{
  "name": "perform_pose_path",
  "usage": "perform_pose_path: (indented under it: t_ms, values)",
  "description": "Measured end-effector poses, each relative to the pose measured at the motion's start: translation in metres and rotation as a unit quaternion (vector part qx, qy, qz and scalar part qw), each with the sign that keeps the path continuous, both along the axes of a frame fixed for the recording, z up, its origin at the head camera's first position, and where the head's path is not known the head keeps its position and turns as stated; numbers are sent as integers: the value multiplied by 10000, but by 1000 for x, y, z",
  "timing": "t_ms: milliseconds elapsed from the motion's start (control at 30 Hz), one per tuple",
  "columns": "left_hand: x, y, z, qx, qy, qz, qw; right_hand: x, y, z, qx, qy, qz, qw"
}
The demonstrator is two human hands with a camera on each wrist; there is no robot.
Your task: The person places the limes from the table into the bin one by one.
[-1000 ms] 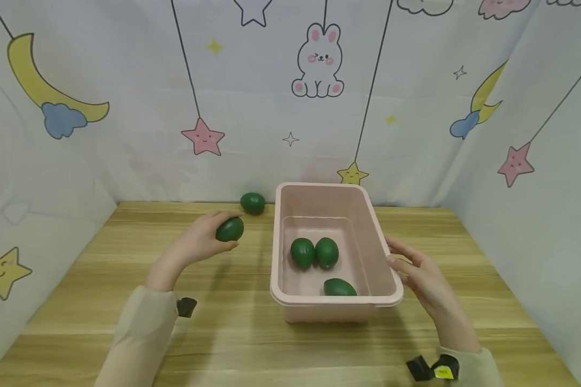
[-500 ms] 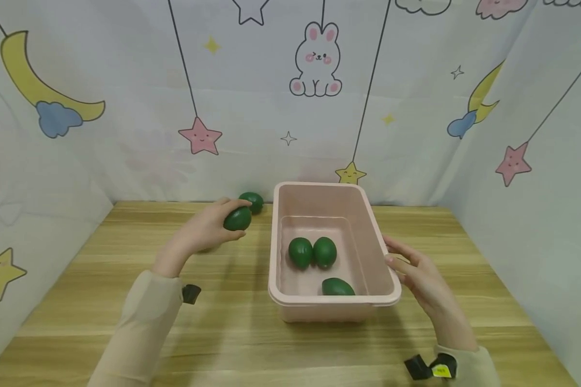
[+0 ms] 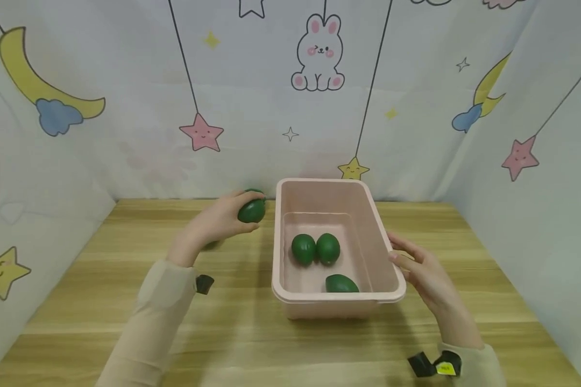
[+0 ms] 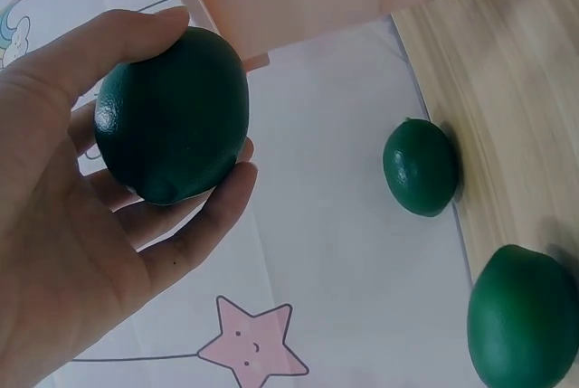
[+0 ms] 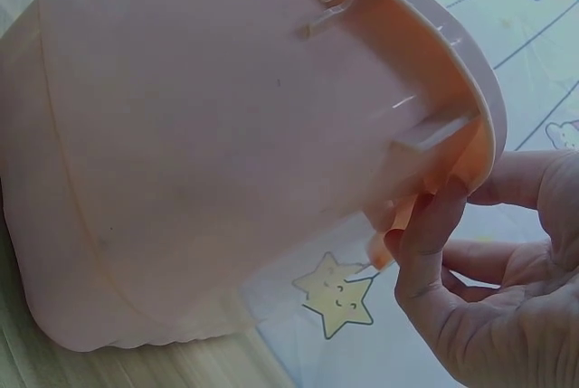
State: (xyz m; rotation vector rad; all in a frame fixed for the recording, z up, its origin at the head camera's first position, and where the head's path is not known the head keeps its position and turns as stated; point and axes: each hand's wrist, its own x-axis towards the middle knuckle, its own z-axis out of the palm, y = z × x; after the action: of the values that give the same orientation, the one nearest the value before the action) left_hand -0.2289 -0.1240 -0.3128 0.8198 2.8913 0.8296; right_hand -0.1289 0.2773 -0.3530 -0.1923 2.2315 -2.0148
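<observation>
My left hand (image 3: 220, 217) grips a dark green lime (image 3: 252, 210) between thumb and fingers, raised over the table left of the pink plastic bin (image 3: 281, 242). In the left wrist view the same lime (image 4: 172, 117) fills the curled fingers. A second lime (image 4: 422, 167) lies by the table's back edge, mostly covered by the held one in the head view. Another lime (image 4: 523, 317) shows only as a sliver below my left wrist in the head view. Several limes (image 3: 303, 249) lie inside the bin. My right hand (image 3: 428, 274) pinches the bin's right rim (image 5: 479, 157).
The wooden table (image 3: 252, 349) runs back to a white cloth backdrop (image 3: 252, 107) printed with stars, moons and a rabbit. Similar cloth rises along both sides. Black straps (image 3: 436, 365) sit at the wrists.
My left hand has moved away from me and to the right with the lime, now overlapping the lime at the back. The right hand keeps its hold on the bin's rim.
</observation>
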Motion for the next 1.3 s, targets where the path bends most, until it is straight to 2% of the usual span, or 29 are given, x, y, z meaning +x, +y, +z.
perform_pose_path:
  t_ms: [233, 467, 733, 833, 1067, 1300]
  values:
    - [-6, 15, 11, -53, -30, -96, 9999, 2, 2, 1, -20, -34, -57, 10000]
    - [-11, 25, 23, -85, 232, -288, 9993, 2, 3, 3, -174, 7, -22, 9998]
    - [-15, 36, 36, -141, 99, -351, 9992, 1, 2, 3, -257, 12, -8, 9997]
    - [-17, 41, 40, -148, 82, -373, 9992, 1, 2, 3, -328, 36, 3, 9995]
    - [-21, 53, 45, -219, 280, -552, 9978, 2, 1, 1, -580, -6, -19, 9983]
    - [-27, 62, 51, -189, 114, -656, 9976, 1, 0, -1, -637, -70, -56, 9979]
